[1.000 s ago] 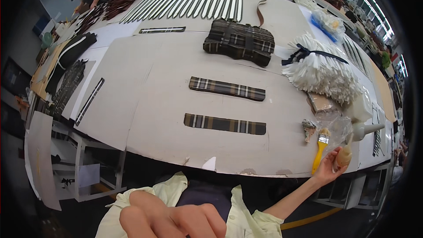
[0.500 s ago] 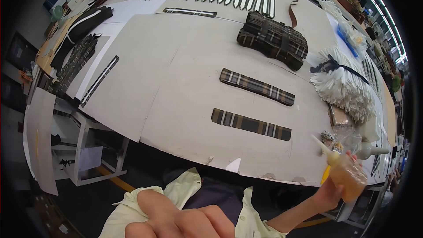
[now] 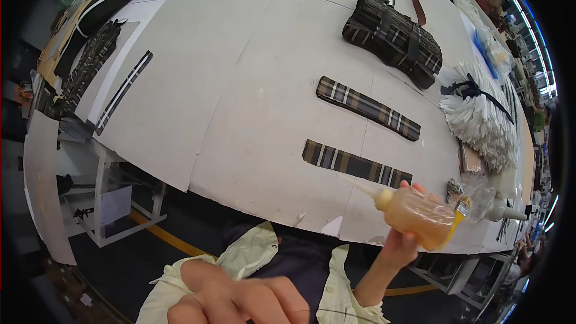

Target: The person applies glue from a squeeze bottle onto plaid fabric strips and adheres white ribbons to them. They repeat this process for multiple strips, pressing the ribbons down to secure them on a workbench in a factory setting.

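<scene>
My right hand (image 3: pixel 399 246) grips a squeeze bottle (image 3: pixel 423 216) of amber liquid, probably glue. The bottle is tilted on its side, and its thin pale nozzle points left, close to the nearer plaid fabric strip (image 3: pixel 354 165). A second plaid strip (image 3: pixel 368 108) lies farther back, roughly parallel. Close to my body, my left hand (image 3: pixel 240 300) has its fingers curled; its fingertips and whatever they may hold are hidden. A thin dark line beside it is too faint to identify. Behind the bottle is a yellow-handled brush (image 3: pixel 462 208).
A tied stack of plaid pieces (image 3: pixel 393 39) sits at the back right. Beyond it lies a tied bundle of white strips (image 3: pixel 480 120). A white bottle (image 3: pixel 504 211) lies near the right edge. Narrow striped strips (image 3: pixel 123 93) rest on the cardboard-covered table (image 3: pixel 252 132).
My right hand has swung the bottle leftward and tipped it closer to horizontal, bringing the nozzle toward the nearer strip. The view has shifted slightly. My left hand stays low and curled.
</scene>
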Demonstrator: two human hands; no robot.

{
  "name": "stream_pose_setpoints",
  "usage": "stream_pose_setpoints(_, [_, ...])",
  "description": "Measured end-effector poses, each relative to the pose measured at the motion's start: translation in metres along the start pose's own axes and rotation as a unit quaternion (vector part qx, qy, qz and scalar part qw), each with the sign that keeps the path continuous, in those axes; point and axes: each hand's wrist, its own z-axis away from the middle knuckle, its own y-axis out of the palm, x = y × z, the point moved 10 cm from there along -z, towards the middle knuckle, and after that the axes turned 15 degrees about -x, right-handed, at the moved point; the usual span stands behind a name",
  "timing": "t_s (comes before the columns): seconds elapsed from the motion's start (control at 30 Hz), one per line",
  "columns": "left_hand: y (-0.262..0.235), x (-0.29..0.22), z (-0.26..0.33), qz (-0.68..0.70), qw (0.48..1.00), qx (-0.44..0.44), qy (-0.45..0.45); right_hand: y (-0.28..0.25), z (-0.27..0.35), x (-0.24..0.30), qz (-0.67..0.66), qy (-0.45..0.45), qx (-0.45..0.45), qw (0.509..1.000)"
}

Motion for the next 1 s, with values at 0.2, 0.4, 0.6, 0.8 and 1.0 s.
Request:
stream_pose_setpoints(0.2, [-0.086,0.093,-0.006,-0.636,0.749,0.11,0.148,0.04,0.024,-0.027,0.101,-0.121,0.059,0.986])
stream_pose_setpoints(0.4, [-0.095,0.139,0.002,-0.711,0.656,0.2,0.156,0.065,0.031,-0.035,0.212,-0.048,0.097,0.971])
stream_pose_setpoints(0.6, [-0.102,0.153,0.003,-0.728,0.63,0.226,0.15,0.067,0.037,-0.034,0.132,-0.061,0.097,0.985])
stream_pose_setpoints(0.8, [-0.102,0.156,0.004,-0.732,0.623,0.232,0.149,0.07,0.055,-0.02,0.098,-0.217,0.15,0.96])
stream_pose_setpoints(1.0, [-0.101,0.157,0.005,-0.735,0.617,0.234,0.153,0.059,0.065,-0.021,0.104,-0.251,0.184,0.945])
